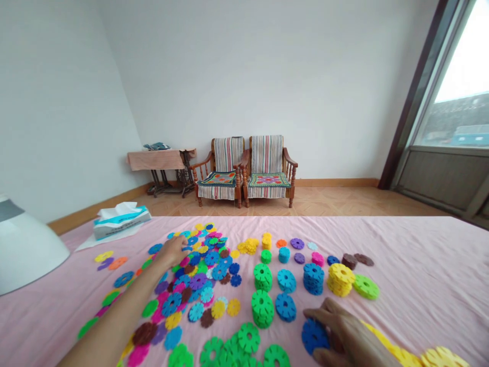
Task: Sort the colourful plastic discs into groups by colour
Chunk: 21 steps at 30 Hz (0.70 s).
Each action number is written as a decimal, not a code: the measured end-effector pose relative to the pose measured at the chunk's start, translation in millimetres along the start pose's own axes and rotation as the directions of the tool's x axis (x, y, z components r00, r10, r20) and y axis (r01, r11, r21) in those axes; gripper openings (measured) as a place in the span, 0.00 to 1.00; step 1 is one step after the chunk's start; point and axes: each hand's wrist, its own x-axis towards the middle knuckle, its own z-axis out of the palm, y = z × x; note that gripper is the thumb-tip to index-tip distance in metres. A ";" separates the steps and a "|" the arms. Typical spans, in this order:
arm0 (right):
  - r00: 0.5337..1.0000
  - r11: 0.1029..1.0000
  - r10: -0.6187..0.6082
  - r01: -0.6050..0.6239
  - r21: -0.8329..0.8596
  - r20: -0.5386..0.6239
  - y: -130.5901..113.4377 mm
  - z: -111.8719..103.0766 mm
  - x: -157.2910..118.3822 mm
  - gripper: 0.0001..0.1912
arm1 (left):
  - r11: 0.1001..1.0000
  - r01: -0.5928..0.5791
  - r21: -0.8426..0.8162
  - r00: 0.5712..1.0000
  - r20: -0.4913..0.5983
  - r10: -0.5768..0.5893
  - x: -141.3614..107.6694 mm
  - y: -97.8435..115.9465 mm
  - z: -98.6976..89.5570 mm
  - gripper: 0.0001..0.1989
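My right hand (pixel 342 329) is at the front right, thumb and fingers closed round the edges of a dark blue notched plastic disc (pixel 314 335). My left hand (pixel 174 250) stretches to the far part of a mixed pile of notched interlocking discs (pixel 198 280). Its fingers are curled together among the pieces, and what they pinch is hidden. Nearest to my right hand stand a blue disc (pixel 286 307), a yellow stack (pixel 341 279) and a blue stack (pixel 313 278). Green stacks (pixel 263 308) rise left of these.
Smaller stacks and discs, such as a pink one (pixel 317 258) and a purple one (pixel 297 243), line up farther back. Loose green discs (pixel 233 351) and yellow discs (pixel 443 357) lie in front. A tissue box (pixel 122 224) and a white rounded object (pixel 26 250) stand left on the pink cloth (pixel 420 265).
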 end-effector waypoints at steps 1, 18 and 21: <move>1.000 1.000 0.003 -0.003 0.003 0.008 0.6 0.0 0.4 0.22 | 1.000 -0.001 -0.012 1.000 0.004 0.001 0.4 -0.3 -0.5 0.10; 0.999 0.999 0.025 -0.026 0.025 0.039 -5.3 -3.9 -2.4 0.23 | 0.893 0.119 -0.434 0.985 -0.065 -0.163 -4.8 -6.2 -9.9 0.08; 1.000 1.000 0.007 -0.008 0.012 0.024 -4.1 -1.6 -1.6 0.20 | 0.859 0.167 -0.484 0.973 -0.058 -0.222 1.5 -7.1 -9.7 0.08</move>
